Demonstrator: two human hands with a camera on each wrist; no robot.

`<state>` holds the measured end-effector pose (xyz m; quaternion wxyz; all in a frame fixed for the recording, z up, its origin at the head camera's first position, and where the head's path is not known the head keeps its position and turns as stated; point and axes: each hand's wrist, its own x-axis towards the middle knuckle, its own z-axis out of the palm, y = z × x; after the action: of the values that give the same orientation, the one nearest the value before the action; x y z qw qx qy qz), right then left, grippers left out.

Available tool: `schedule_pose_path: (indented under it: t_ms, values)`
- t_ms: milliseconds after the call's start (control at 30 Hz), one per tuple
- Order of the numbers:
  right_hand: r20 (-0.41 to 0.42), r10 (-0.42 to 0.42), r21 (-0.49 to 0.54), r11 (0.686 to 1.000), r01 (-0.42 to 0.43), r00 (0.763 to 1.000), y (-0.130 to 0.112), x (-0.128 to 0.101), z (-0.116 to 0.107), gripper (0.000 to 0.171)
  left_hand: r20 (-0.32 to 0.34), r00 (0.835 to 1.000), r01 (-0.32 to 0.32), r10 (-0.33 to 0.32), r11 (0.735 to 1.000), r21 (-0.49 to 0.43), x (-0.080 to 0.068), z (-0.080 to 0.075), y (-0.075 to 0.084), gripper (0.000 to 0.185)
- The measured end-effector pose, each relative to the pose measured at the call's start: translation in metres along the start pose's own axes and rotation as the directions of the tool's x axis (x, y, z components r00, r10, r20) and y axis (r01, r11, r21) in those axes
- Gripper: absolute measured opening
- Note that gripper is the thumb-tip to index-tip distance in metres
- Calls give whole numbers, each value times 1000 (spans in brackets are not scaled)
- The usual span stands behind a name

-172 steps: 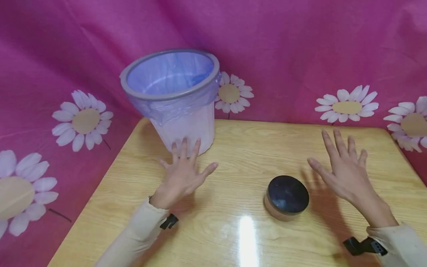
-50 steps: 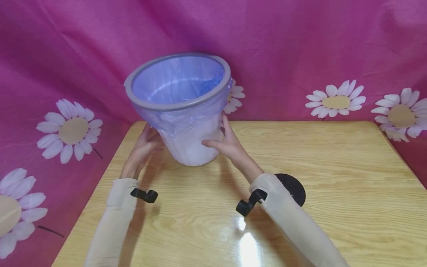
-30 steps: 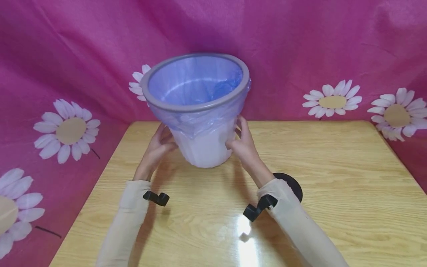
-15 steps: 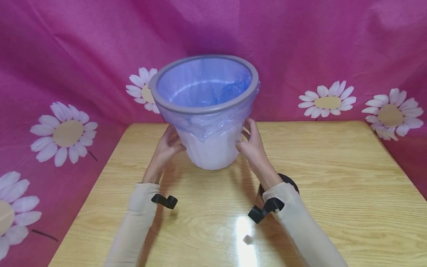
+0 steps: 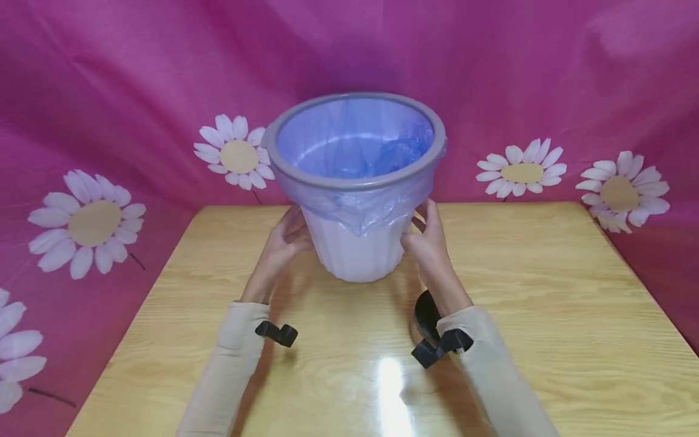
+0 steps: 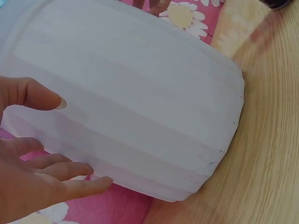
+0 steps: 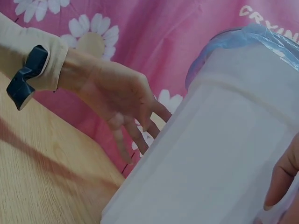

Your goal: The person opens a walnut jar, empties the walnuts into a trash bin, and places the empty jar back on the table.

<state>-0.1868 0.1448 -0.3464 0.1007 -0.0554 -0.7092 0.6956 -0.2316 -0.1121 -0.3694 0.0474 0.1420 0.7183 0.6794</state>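
A white ribbed waste bin (image 5: 357, 252) with a grey rim and a blue plastic liner stands upright at the middle back of the wooden table (image 5: 546, 303). My left hand (image 5: 281, 243) lies against its left wall with straight fingers, and my right hand (image 5: 431, 246) presses its right wall. In the left wrist view my left hand (image 6: 32, 177) spreads its thumb and fingers along the bin (image 6: 140, 102). The right wrist view shows the bin (image 7: 219, 154), my left hand (image 7: 117, 98) touching its far side, and my right thumb (image 7: 282, 179) on the wall. Whether the base touches the table I cannot tell.
A round tin with a black lid (image 5: 425, 311) sits on the table just behind my right forearm, mostly hidden. A pink cloth with white daisies (image 5: 521, 173) hangs close behind and to the left of the table.
Both hands went from hovering open over the table to the bin's sides. The bin has since moved right, from the back left corner to the middle of the table.
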Motion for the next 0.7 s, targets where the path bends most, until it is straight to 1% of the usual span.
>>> schedule_pose_path:
  t_ms: [67,167,300,367,533,600,700]
  values:
    - [-9,8,-9,1000,-8,1000,2,-2,-1,89,-4,1000,-18,18,1000,15,0,2,-2,79]
    - [-16,14,-32,999,-14,1000,5,-4,-4,91,-8,1000,-20,20,999,31,-2,6,-4,76]
    - [-28,2,-52,999,-4,1000,7,-5,-13,93,-3,1000,-11,11,1000,11,-4,13,-6,75]
    - [-36,-4,-51,999,2,999,7,-4,-16,93,2,1000,-20,20,1000,-2,-3,17,-6,75]
    - [-68,9,-21,1000,-11,998,8,-1,-26,91,20,998,-59,59,998,33,-1,28,-6,76]
    - [-79,12,4,1000,-12,997,9,0,-31,91,22,997,-76,75,996,49,1,34,-6,77]
    - [-90,0,42,999,4,996,11,2,-40,91,21,995,-98,97,994,49,3,45,-5,79]
